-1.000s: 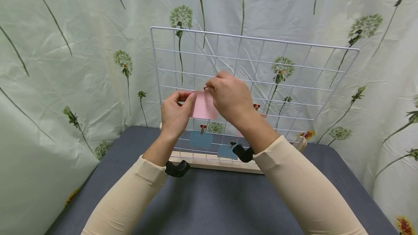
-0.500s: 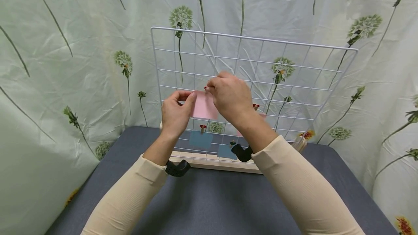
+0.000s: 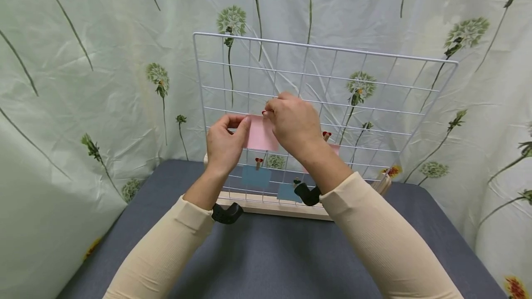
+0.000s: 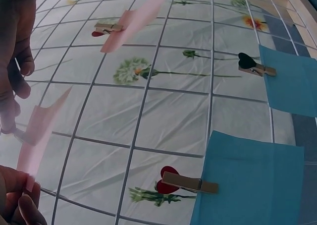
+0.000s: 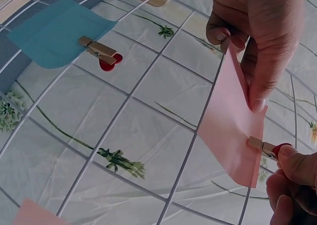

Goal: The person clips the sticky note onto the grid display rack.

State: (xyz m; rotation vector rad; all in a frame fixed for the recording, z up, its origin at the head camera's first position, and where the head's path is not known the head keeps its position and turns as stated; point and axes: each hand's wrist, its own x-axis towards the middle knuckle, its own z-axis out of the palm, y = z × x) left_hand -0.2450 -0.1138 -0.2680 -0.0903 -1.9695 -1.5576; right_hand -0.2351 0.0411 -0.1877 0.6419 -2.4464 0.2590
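Observation:
My left hand (image 3: 226, 144) pinches the left edge of a pink paper note (image 3: 260, 134) between thumb and fingers, holding it against the white wire grid (image 3: 291, 45). At the note's upper edge, a small wooden clothespin (image 5: 262, 146) with a red heart has its tip over the paper. My right hand (image 3: 294, 121) pinches this clothespin by its heart end, mostly covering it in the head view. The right wrist view shows the left hand (image 5: 262, 41) at one edge of the note and the right-hand fingers (image 5: 297, 168) on the clothespin.
Two blue notes (image 3: 255, 176) (image 4: 287, 81) hang lower on the grid by heart clothespins. Another pink note (image 4: 133, 27) is clipped further right, partly behind the right forearm. A wooden base (image 3: 274, 209) supports the grid on a dark grey table (image 3: 266, 257), before a floral curtain (image 3: 124, 26).
Almost nothing differs. Both hands keep their hold on the pink note and clothespin, and the head view has shifted very slightly.

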